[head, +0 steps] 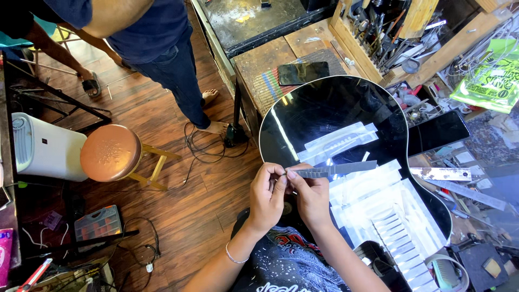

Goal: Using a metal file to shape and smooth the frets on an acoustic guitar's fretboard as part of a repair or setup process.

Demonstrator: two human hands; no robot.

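A cluttered workshop with a dark wood floor (pixel 178 216) and a worn wooden bench (pixel 270 59) seen from above. A black guitar body (pixel 324 108) lies across the person's lap, its glossy back up, strips of white tape (pixel 373 189) laid across it. Both hands meet just off the guitar's left edge: the left hand (pixel 266 197) and right hand (pixel 311 194) each pinch, fingertips narrow, the near end of a thin grey strip (pixel 335 170), which stretches rightward over the guitar. A phone (pixel 303 72) rests on the bench beyond the guitar, beside a rack of tools (pixel 373 32). On the floor stand a round copper-topped stool (pixel 111 152) and a white appliance (pixel 46 147). Another person in dark blue (pixel 162 48) stands near the bench.
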